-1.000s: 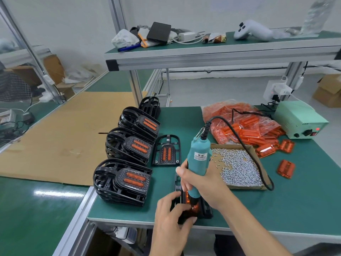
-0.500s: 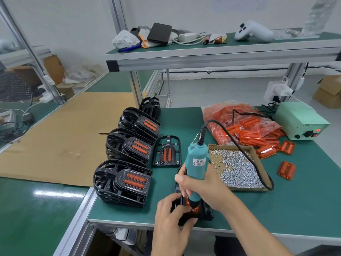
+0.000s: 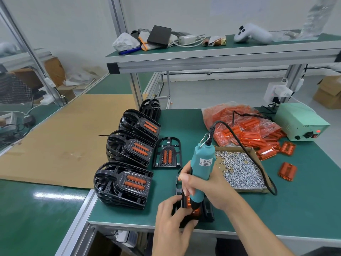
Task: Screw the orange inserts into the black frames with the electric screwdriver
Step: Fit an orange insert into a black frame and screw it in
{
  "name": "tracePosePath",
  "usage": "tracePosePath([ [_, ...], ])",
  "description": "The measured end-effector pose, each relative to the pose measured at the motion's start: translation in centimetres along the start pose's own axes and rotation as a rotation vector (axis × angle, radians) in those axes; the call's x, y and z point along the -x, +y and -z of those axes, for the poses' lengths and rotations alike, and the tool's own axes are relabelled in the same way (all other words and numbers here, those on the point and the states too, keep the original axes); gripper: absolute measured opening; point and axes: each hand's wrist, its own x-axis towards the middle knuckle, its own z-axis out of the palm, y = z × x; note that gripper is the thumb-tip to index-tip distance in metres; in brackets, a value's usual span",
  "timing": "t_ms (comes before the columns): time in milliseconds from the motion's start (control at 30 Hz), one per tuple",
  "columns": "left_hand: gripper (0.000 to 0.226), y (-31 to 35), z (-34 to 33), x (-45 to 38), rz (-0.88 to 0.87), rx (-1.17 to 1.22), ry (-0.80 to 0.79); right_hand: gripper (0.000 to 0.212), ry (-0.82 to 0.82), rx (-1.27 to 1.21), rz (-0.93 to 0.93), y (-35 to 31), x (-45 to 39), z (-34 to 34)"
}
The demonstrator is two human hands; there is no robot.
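Note:
My right hand [image 3: 206,187] grips the teal electric screwdriver [image 3: 202,163], held nearly upright with its tip down on a black frame [image 3: 207,212] at the table's front edge. An orange insert [image 3: 188,204] shows in that frame, partly hidden by both hands. My left hand [image 3: 172,222] holds the frame's near left side, fingers curled over its edge. The screwdriver's black cord [image 3: 245,152] loops right over the screw box.
Three stacks of finished black frames [image 3: 123,183] with orange inserts line the table's left. One finished frame [image 3: 167,154] lies flat. A cardboard box of screws [image 3: 239,169], a bag of orange inserts [image 3: 245,126], loose inserts [image 3: 287,171] and a green power supply [image 3: 300,122] lie to the right.
The screwdriver has stayed on the frame, tilting slightly more upright. Both hands keep their hold; the view shifted slightly.

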Motion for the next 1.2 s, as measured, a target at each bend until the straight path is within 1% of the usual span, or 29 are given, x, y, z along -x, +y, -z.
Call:
tracePosePath([
  [167,0.028,-0.1,0.0,0.0,-0.012,0.0,-0.002,0.02,-0.025,-0.071,0.037,-0.5,-0.3,0.2],
  [200,0.029,-0.1,0.1,0.0,-0.013,0.001,-0.002,0.024,-0.011,-0.125,0.041,-0.8,-0.6,0.3],
  [267,0.03,0.1,0.1,0.1,-0.009,-0.004,-0.005,0.041,0.049,-0.252,0.027,-1.8,-1.3,0.7],
  [333,0.034,0.2,0.2,0.2,-0.003,-0.014,-0.015,0.052,0.181,-0.341,-0.058,-2.9,-2.2,1.8],
  [400,0.044,0.4,0.3,0.3,-0.006,-0.016,-0.03,0.057,0.362,-0.372,-0.24,-3.7,-2.8,3.4],
  [433,0.05,0.4,0.3,0.4,-0.013,-0.017,-0.036,0.054,0.448,-0.358,-0.334,-3.8,-3.0,4.4],
  [467,0.054,0.4,0.3,0.4,-0.022,-0.021,-0.04,0.046,0.516,-0.332,-0.402,-3.8,-3.0,5.4],
  [533,0.053,0.4,0.3,0.4,-0.034,-0.028,-0.046,0.029,0.593,-0.257,-0.461,-3.1,-2.9,7.2],
  [567,0.052,0.4,0.4,0.4,-0.032,-0.028,-0.045,0.024,0.611,-0.209,-0.476,-2.6,-2.7,7.9],
  [667,0.049,0.3,0.4,0.5,-0.03,-0.036,-0.047,0.023,0.622,-0.02,-0.526,-1.3,-2.1,9.4],
  [800,0.049,0.4,0.4,0.6,-0.024,-0.039,-0.056,0.024,0.573,0.289,-0.572,-0.1,-1.6,10.8],
  [867,0.048,0.5,0.5,0.5,-0.022,-0.037,-0.049,0.023,0.534,0.52,-0.602,0.6,-1.8,11.0],
  [933,0.048,0.5,0.5,0.5,-0.027,-0.037,-0.04,0.024,0.508,0.814,-0.631,1.2,-2.1,11.1],
  [967,0.047,0.5,0.5,0.5,-0.029,-0.039,-0.037,0.026,0.51,0.905,-0.636,1.5,-2.2,11.1],
  [1067,0.045,0.5,0.6,0.5,-0.029,-0.04,-0.038,0.037,0.51,1.051,-0.663,2.4,-2.6,11.4],
  [1200,0.038,1.4,0.7,0.1,-0.012,-0.065,-0.042,0.049,0.528,1.155,-0.69,3.2,-2.9,11.7],
])
